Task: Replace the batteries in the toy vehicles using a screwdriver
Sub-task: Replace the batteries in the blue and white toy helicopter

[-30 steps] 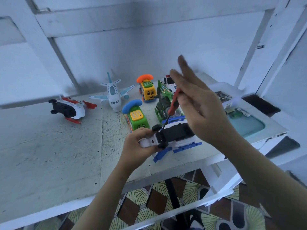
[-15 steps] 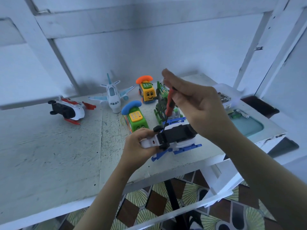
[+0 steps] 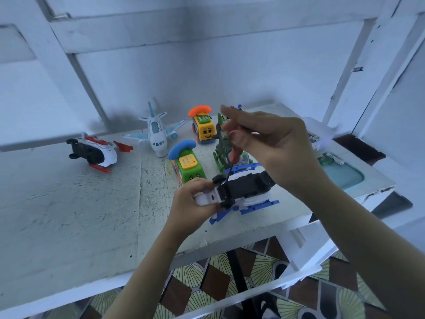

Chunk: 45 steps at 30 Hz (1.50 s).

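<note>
My left hand [image 3: 193, 201] grips the tail end of a white and blue toy helicopter [image 3: 243, 192] that lies upside down, its black underside facing up, at the front of the white table [image 3: 69, 215]. My right hand [image 3: 269, 143] pinches a red-handled screwdriver [image 3: 234, 156] from above. The thin shaft points down onto the black underside near the tail. Most of the handle is hidden under my fingers.
On the table behind stand a green phone car [image 3: 188, 164], a yellow phone car [image 3: 203, 127], a white airplane [image 3: 156, 132], a green toy [image 3: 224, 148] and an overturned red and white helicopter [image 3: 94, 150]. A white tray [image 3: 377, 178] with small parts sits at right.
My right hand has lowered and its fingers have turned around the screwdriver handle. The left hand and the helicopter stay in place.
</note>
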Tool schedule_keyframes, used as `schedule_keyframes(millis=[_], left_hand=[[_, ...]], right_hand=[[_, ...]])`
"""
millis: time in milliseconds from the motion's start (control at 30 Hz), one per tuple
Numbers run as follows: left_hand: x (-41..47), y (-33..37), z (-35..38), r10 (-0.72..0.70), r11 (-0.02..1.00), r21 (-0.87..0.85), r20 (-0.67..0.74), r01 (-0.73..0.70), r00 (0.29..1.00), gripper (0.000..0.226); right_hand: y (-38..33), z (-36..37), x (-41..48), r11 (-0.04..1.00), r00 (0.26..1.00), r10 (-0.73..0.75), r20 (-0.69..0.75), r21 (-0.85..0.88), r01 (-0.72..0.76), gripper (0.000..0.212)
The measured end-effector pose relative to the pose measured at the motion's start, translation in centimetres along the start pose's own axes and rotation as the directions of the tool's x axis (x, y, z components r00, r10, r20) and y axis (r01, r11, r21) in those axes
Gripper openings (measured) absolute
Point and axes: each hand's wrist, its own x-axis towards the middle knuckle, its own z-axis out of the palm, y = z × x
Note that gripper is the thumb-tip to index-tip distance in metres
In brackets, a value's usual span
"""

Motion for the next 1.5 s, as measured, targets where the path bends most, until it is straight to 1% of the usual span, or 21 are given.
schedule_keyframes(millis=[33,100,167,233,300,400,467,500,567,633,700,833,933,1000,1067,1133,1233,1367,1400,1433,1500], left_hand=[[0.0,0.0,0.0,0.003,1.0,-0.003,-0.002,-0.003,1.0,0.038],[0.0,0.0,0.1,0.007,1.0,-0.015,-0.01,-0.007,1.0,0.035],[-0.2,-0.1,0.1,0.004,1.0,-0.026,-0.017,-0.005,1.0,0.035],[-0.4,-0.2,0.0,-0.004,1.0,-0.024,-0.023,0.003,1.0,0.038],[-0.6,-0.2,-0.1,-0.016,0.999,-0.031,-0.026,0.016,1.0,0.035],[-0.7,-0.3,-0.1,-0.017,1.0,-0.026,-0.025,0.016,1.0,0.034],[-0.7,-0.5,0.0,-0.014,1.0,-0.009,-0.019,0.014,1.0,0.034],[-0.7,-0.5,0.0,-0.015,1.0,-0.007,-0.019,0.015,1.0,0.034],[-0.8,-0.4,0.1,-0.019,1.0,-0.009,-0.022,0.019,1.0,0.032],[-0.8,-0.2,0.1,-0.018,1.0,-0.018,-0.03,0.018,0.999,0.035],[-0.9,0.0,0.0,-0.015,1.0,-0.024,-0.031,0.014,0.999,0.036],[-0.9,0.1,0.0,-0.011,1.0,-0.001,-0.029,0.011,1.0,0.039],[-0.8,0.3,0.0,-0.007,1.0,0.011,-0.025,0.007,1.0,0.04],[-0.8,0.2,0.1,-0.014,1.0,0.015,-0.022,0.014,1.0,0.04],[-0.7,0.0,0.1,-0.026,0.999,0.022,-0.021,0.027,0.999,0.039],[-0.7,0.0,0.0,-0.037,0.999,0.02,-0.018,0.037,0.999,0.04],[-0.6,0.1,0.0,-0.028,1.0,0.008,-0.016,0.028,0.999,0.04],[-0.5,0.1,0.0,-0.031,0.999,0.005,-0.011,0.031,0.999,0.038],[-0.5,0.0,0.0,-0.031,1.0,0.002,-0.009,0.031,0.999,0.038],[-0.4,0.0,0.0,-0.033,0.999,0.004,-0.006,0.033,0.999,0.038],[-0.4,-0.1,0.0,-0.038,0.999,0.005,-0.003,0.038,0.999,0.036]], right_hand=[[0.1,0.0,-0.1,0.999,1.0,-0.009,-0.028,-0.032,0.008,0.039],[0.4,0.1,-0.3,0.966,0.991,-0.109,-0.073,-0.244,0.088,0.031],[0.7,0.1,-0.6,0.865,0.974,-0.223,-0.034,-0.468,0.182,0.028],[0.9,0.0,-0.6,0.816,0.97,-0.241,0.01,-0.539,0.208,0.034],[0.9,-0.1,-0.7,0.855,0.981,-0.194,0.026,-0.486,0.182,0.041],[0.5,-0.3,-0.8,0.967,0.995,-0.068,0.078,-0.241,0.084,0.05],[0.2,-0.4,-0.8,0.983,0.996,-0.043,0.073,-0.173,0.055,0.049],[0.1,-0.4,-0.8,0.976,0.997,-0.059,0.053,-0.204,0.069,0.046],[0.4,-0.5,-0.9,0.923,0.99,-0.14,0.002,-0.361,0.131,0.041],[0.7,-0.6,-1.1,0.831,0.98,-0.198,-0.013,-0.532,0.161,0.047],[1.0,-0.5,-1.2,0.794,0.983,-0.18,-0.02,-0.593,0.133,0.053],[0.8,-0.9,-1.4,0.924,0.998,-0.053,-0.017,-0.381,0.043,0.048],[0.4,-1.2,-1.6,0.97,0.999,-0.031,-0.008,-0.243,0.029,0.052],[0.3,-1.1,-1.8,0.95,0.995,-0.089,-0.051,-0.305,0.069,0.053],[0.6,-0.9,-2.0,0.867,0.977,-0.205,-0.065,-0.475,0.15,0.055],[0.9,-0.8,-2.0,0.826,0.969,-0.239,-0.066,-0.538,0.167,0.054],[0.9,-0.9,-2.0,0.91,0.987,-0.139,-0.083,-0.403,0.094,0.047],[0.0,-0.8,-2.1,0.994,1.0,-0.012,-0.017,-0.107,0.01,0.047],[-0.1,-0.7,-2.2,0.993,0.999,-0.017,-0.03,-0.115,0.014,0.047],[-0.2,-0.6,-2.3,0.981,0.997,-0.05,-0.051,-0.189,0.039,0.047],[-0.1,-0.5,-2.4,0.902,0.986,-0.159,-0.053,-0.414,0.124,0.049]])
